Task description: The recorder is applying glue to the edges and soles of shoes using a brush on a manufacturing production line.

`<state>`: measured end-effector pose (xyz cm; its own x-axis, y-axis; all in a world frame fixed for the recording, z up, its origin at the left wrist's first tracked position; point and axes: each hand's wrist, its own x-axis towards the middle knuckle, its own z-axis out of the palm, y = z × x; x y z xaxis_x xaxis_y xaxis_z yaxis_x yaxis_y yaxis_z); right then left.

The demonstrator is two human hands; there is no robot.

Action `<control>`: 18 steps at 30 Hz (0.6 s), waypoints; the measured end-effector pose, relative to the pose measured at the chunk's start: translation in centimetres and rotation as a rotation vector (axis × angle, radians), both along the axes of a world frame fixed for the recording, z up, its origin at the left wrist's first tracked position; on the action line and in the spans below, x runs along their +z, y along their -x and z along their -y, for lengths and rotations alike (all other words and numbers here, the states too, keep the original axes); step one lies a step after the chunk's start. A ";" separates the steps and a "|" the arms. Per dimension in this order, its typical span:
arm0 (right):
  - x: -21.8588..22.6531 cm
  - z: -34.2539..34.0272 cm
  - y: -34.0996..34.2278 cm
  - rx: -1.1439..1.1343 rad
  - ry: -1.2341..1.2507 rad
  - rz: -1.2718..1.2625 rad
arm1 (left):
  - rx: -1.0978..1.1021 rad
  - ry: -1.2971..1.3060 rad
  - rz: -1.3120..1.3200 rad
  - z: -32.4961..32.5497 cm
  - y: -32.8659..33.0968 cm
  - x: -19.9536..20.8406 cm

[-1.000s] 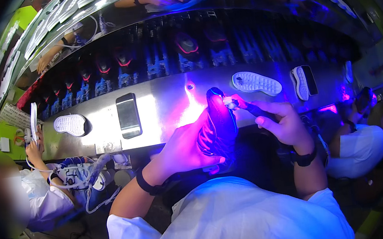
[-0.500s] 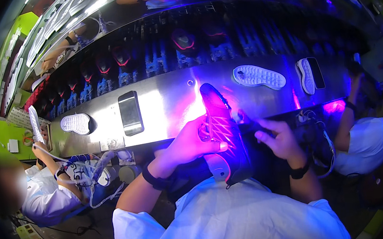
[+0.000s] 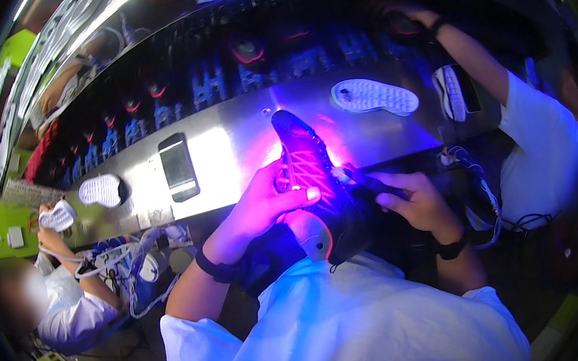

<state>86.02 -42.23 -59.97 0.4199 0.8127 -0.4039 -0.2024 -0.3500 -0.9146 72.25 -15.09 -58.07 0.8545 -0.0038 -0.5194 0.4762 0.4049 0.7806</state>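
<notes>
A dark laced shoe (image 3: 307, 160) points its toe beyond the left fingers (image 3: 298, 199) gripping it — a pale-tipped, dark-handled tool (image 3: 364, 180) reaches from the right fingers (image 3: 395, 202) to its side.

The tool (image 3: 367, 181) has shifted down the shoe (image 3: 311, 178); a co-worker's arm (image 3: 471, 53) now stretches forward.

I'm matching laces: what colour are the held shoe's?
The laces look pink in this lighting, showing best in the head view.
</notes>
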 end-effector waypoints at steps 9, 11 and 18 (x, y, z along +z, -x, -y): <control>2.2 2.0 -0.8 0.140 0.151 -0.150 | 0.075 -0.039 -0.053 -0.3 0.5 1.6; 2.3 1.6 -0.9 0.144 0.074 -0.108 | 0.082 -0.050 -0.043 -0.5 1.0 1.1; 3.5 3.1 -1.7 0.194 -0.003 0.264 | 0.165 -0.033 -0.118 -0.2 0.7 0.6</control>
